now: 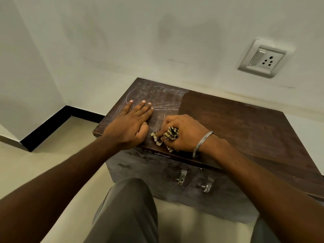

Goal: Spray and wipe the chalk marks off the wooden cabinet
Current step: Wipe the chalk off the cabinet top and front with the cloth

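A low dark wooden cabinet (245, 130) stands against the wall. White chalk marks (157, 97) cover the left part of its top; the right part looks darker and clean. My left hand (129, 123) lies flat on the chalked area, fingers spread. My right hand (182, 132), with a metal bangle on the wrist, is closed on a crumpled black-and-cream patterned cloth (168, 137) pressed on the top near the front edge. No spray bottle is in view.
Two metal handles (182, 178) (206, 185) sit on the cabinet front. A wall socket with a switch (263, 58) is up right. Black skirting (47, 127) runs along the left wall above a pale floor. My grey-trousered knee (128, 211) is just before the cabinet.
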